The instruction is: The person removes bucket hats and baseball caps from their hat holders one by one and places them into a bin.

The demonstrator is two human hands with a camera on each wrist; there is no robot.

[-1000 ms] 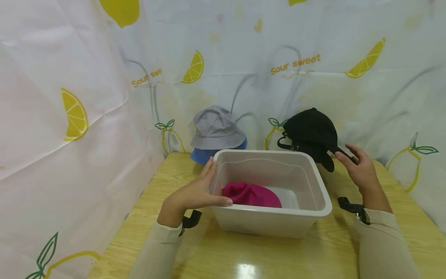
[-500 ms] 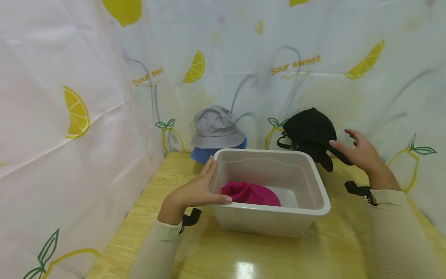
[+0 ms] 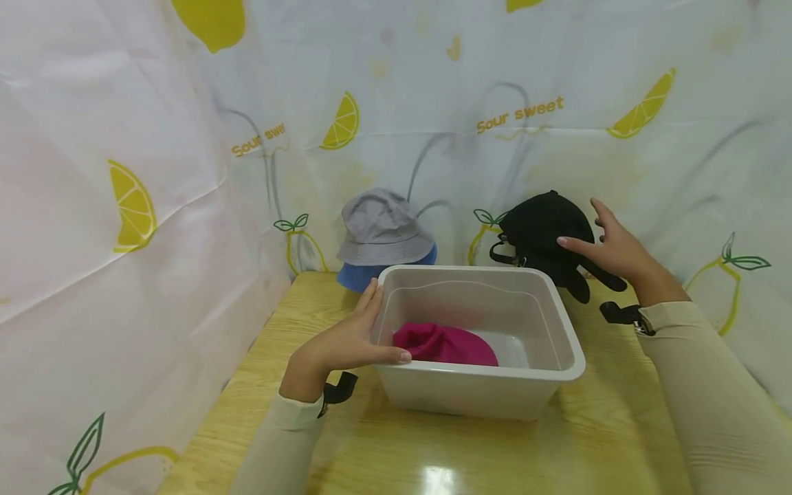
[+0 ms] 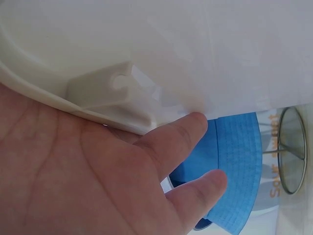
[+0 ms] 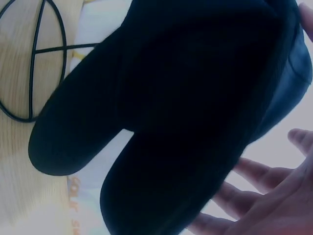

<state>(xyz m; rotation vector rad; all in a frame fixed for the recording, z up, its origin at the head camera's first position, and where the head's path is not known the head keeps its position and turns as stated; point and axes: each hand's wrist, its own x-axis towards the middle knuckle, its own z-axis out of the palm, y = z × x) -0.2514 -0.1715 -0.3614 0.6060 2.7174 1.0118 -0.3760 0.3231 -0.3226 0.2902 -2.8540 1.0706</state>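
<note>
In the head view my left hand [image 3: 346,344] rests on the left side of a white plastic basin [image 3: 476,371], fingers straight along its outer wall, thumb along the front rim. The left wrist view shows the fingers [image 4: 171,142] lying against the wall. A magenta cap [image 3: 448,344] lies inside the basin. My right hand [image 3: 619,251] is at the right side of two black caps [image 3: 551,227], one over the other, thumb in front and fingers spread. From the right wrist, the caps' two brims [image 5: 73,132] show; some fingertips are hidden behind a brim.
A grey bucket hat [image 3: 383,227] sits over a blue bucket hat [image 3: 359,276] behind the basin. A wire stand base [image 5: 32,63] shows beneath the black caps. Lemon-print cloth [image 3: 433,103] backs the wooden table [image 3: 272,357].
My right hand has moved away from the black brim's tip, then up and left to the cap's side. The left hand stays on the basin.
</note>
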